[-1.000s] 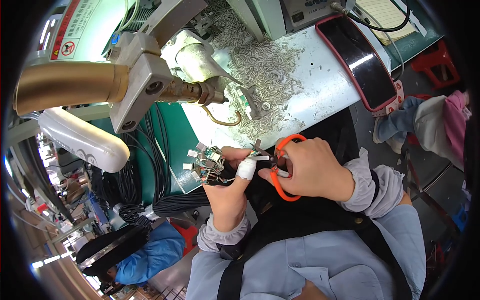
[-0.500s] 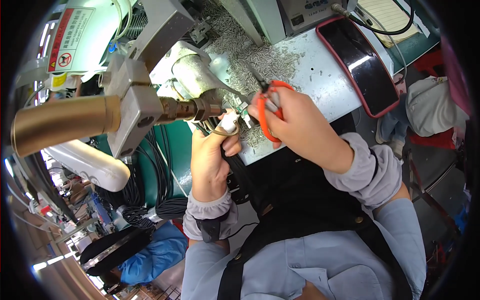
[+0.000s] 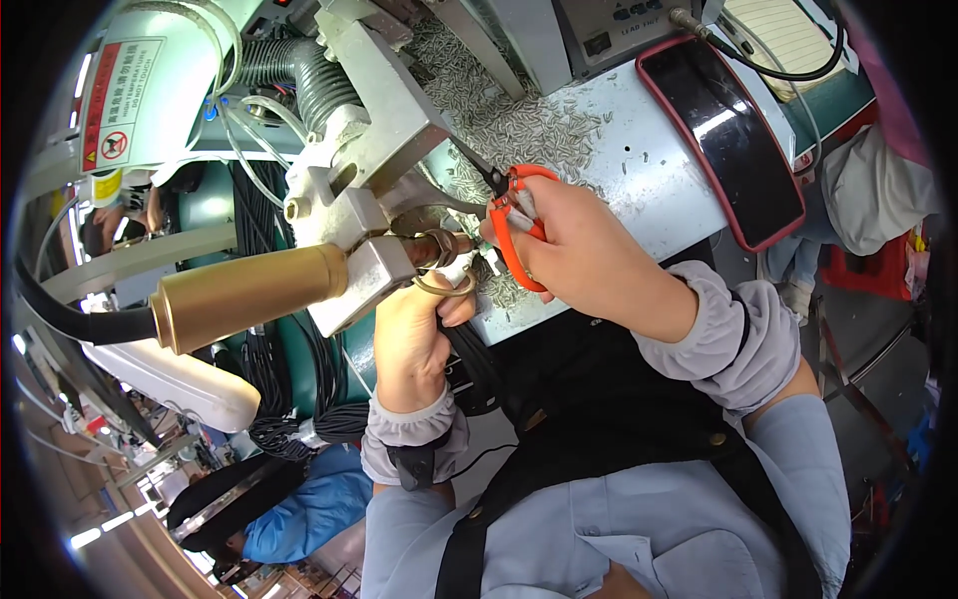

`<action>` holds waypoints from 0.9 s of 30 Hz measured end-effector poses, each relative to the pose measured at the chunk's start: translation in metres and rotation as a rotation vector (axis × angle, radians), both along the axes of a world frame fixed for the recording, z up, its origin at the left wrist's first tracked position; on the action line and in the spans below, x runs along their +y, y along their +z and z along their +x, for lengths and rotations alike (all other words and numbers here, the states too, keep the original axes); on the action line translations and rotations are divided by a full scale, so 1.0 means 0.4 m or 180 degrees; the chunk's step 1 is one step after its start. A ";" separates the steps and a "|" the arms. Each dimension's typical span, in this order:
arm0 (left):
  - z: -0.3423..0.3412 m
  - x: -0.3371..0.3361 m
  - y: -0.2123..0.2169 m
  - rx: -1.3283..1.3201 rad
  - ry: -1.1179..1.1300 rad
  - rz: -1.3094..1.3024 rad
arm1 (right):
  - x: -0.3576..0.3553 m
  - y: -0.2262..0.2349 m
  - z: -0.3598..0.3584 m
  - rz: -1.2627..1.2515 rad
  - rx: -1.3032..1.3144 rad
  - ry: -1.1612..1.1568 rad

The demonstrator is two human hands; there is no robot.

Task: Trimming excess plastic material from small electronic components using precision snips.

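Observation:
My left hand (image 3: 411, 339) is closed under the soldering head, with a black cable (image 3: 471, 344) running down from its fingers. White wrapping covers a fingertip, and a tan loop (image 3: 447, 291) curves beside it. A small green-and-white part (image 3: 490, 263) shows between my two hands, partly hidden. My right hand (image 3: 574, 235) has orange-handled pliers (image 3: 513, 245) in its palm, the dark jaws pointing up and left, while its fingertips come close to the small part. Close above the left fingers hangs the soldering iron (image 3: 254, 298), a gold cylinder in a metal bracket; its tip is hidden.
Many short silvery cut pieces (image 3: 529, 130) are strewn over the white worktop (image 3: 649, 205). A red-cased phone (image 3: 723, 145) lies at the right, beside a grey box (image 3: 609, 35). A fume hose (image 3: 324, 85) and bundled black cables (image 3: 324, 379) are on the left. Another person in blue (image 3: 309, 509) is lower left.
The soldering iron and its bracket have moved right and toward me, over my left hand. My right hand with the pliers has shifted slightly left; the left hand has barely moved.

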State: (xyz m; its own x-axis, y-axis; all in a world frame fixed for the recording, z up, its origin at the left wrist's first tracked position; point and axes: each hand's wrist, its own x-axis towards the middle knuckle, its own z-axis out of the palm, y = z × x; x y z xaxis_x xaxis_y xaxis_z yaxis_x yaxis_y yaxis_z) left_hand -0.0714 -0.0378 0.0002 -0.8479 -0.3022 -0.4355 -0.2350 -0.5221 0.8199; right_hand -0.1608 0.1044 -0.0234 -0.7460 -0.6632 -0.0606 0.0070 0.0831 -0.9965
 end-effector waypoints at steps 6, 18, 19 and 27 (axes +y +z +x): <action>-0.002 -0.008 -0.003 -0.0005 -0.0129 0.0037 | 0.000 0.001 0.006 0.0002 -0.0238 0.0071; 0.085 0.074 0.030 -0.0233 0.0292 -0.0056 | 0.056 -0.009 0.067 -0.0212 0.0590 -0.0128; 0.101 0.084 0.025 -0.0232 0.0302 -0.0064 | 0.055 0.001 0.078 -0.0221 0.0590 -0.0118; 0.169 0.119 -0.026 -0.0284 -0.0251 -0.1350 | 0.071 0.039 0.098 -0.0506 0.1507 0.0420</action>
